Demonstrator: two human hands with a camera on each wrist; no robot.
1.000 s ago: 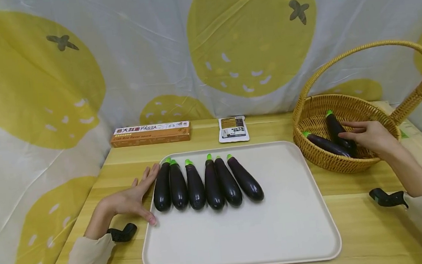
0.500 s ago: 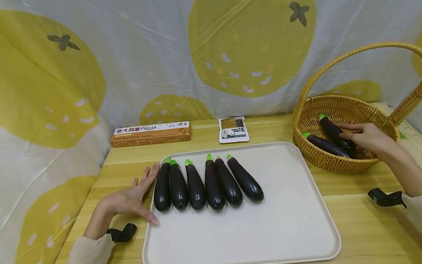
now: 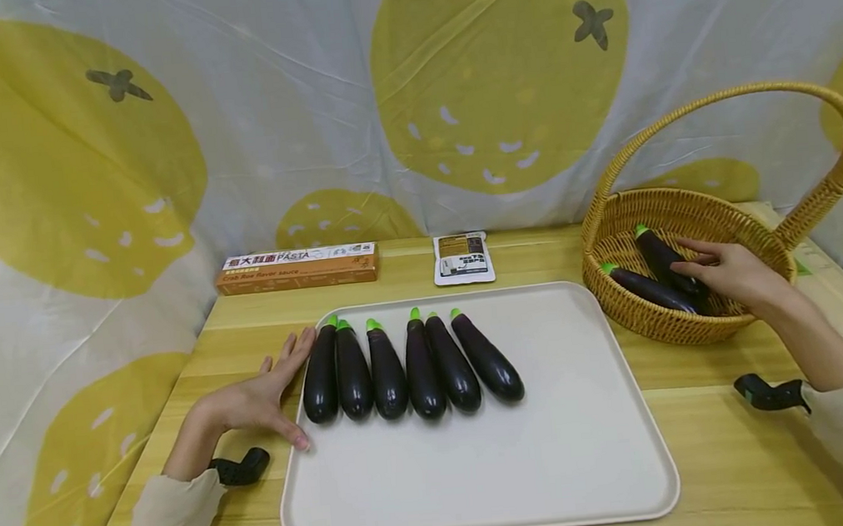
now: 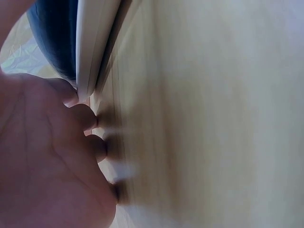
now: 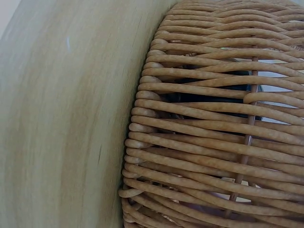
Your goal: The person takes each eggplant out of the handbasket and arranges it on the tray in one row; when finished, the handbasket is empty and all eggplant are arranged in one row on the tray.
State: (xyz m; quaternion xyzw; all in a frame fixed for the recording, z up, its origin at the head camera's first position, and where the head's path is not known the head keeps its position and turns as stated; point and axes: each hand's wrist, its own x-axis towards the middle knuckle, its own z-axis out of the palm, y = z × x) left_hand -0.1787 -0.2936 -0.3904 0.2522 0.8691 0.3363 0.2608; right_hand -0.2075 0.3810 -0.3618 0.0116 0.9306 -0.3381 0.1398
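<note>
In the head view my right hand (image 3: 734,271) reaches over the right rim of the wicker basket (image 3: 625,316). Its fingers are fairly straight and slightly spread, the lowest touching the upper eggplant (image 3: 657,255). Beside that one lies a second eggplant (image 3: 645,287) in the basket. My left hand (image 3: 256,398) rests spread at the left edge of the white tray (image 3: 552,460), next to the leftmost eggplant (image 3: 320,380). Several eggplants stand in a row on the tray, green stems pointing away. Wicker hides the right hand's work in the right wrist view.
A pasta box (image 3: 297,269) and a small packet (image 3: 463,258) lie behind the tray. The basket's tall handle (image 3: 723,95) arches above it. A pale flat package (image 3: 841,293) lies right of the basket. A lemon-print cloth (image 3: 264,101) hangs at the back.
The upper eggplant in the basket shifted left, toward the other, with the right hand moving along. Then the right fingers spread a little. My left hand and the row stay put.
</note>
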